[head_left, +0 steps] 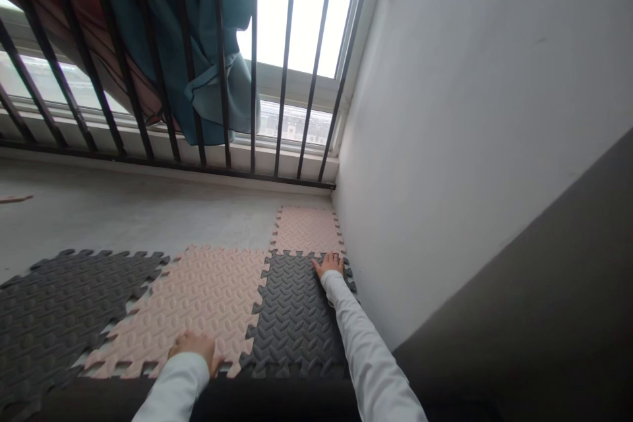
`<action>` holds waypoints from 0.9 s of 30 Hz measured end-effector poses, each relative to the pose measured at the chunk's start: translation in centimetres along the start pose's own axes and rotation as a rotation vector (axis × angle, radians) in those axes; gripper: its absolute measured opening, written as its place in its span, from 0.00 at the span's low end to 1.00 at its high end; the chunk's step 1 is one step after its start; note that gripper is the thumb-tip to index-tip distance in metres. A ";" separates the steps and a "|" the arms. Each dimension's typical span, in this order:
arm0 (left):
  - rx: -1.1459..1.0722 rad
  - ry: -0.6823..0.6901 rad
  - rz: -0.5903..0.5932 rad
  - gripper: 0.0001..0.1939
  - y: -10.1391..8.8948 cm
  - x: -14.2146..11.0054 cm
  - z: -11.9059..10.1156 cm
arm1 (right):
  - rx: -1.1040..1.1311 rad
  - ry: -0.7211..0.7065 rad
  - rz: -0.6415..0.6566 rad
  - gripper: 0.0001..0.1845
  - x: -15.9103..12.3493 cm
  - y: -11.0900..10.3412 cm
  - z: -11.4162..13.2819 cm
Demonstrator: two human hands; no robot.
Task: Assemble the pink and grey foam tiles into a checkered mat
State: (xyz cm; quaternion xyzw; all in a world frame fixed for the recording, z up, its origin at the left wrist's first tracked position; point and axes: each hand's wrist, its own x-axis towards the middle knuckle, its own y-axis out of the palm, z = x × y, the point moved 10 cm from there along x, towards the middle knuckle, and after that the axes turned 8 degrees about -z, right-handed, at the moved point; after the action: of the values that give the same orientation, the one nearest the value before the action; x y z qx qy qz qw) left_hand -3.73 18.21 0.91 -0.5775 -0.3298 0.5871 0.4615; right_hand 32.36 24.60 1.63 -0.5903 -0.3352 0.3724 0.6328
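Interlocking foam floor mats lie on a grey concrete floor. My right hand (pixel 328 265) lies flat with fingers spread on the far corner of a dark grey mat (pixel 291 316), at its seam with a small pink mat (pixel 306 229) by the wall. My left hand (pixel 195 347) rests knuckles up on the near edge of a larger pink mat (pixel 198 300); its fingers are curled down on the mat. Both arms wear white sleeves. Another dark grey mat (pixel 59 303) lies loose at the left.
A white wall (pixel 469 145) runs close along the right. Black metal railing bars (pixel 222 79) stand in front of a window at the back, with blue and red cloth (pixel 173 33) hanging behind them. Bare concrete floor (pixel 123 211) lies beyond the mats.
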 end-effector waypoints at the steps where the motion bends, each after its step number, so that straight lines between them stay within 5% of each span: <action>1: 0.005 -0.005 -0.003 0.28 0.0 -0.1 0.0 | 0.001 0.011 -0.008 0.37 0.0 -0.1 -0.3; 5: 0.023 -0.007 -0.004 0.29 -0.1 -0.2 0.0 | -0.022 0.140 -0.037 0.37 0.1 -0.9 -2.4; 11: 0.010 -0.003 -0.021 0.28 -0.1 -0.2 0.0 | -0.062 0.087 0.114 0.38 0.7 -1.2 -2.5; 17: -0.033 0.048 -0.023 0.27 -1.3 -0.7 -0.9 | -0.098 0.062 0.314 0.56 0.1 -0.1 -1.5; 20: -0.111 0.130 -0.024 0.23 -2.0 -0.7 -0.9 | -0.132 0.057 0.315 0.57 -0.1 0.5 -1.4; 23: -0.188 0.098 -0.088 0.20 -2.4 -0.6 2.6 | -0.164 0.026 0.295 0.54 0.2 0.8 -1.4; 27: -0.097 -0.297 -0.344 0.19 -3.2 -2.3 13.5 | -0.234 0.017 0.301 0.55 0.6 1.0 -1.2</action>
State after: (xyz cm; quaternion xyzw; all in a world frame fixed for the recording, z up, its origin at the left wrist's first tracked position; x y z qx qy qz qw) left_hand -16.68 19.17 6.26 -0.4416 -0.5154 0.5617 0.4731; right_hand 33.62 24.52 0.54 -0.7066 -0.2787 0.4162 0.4998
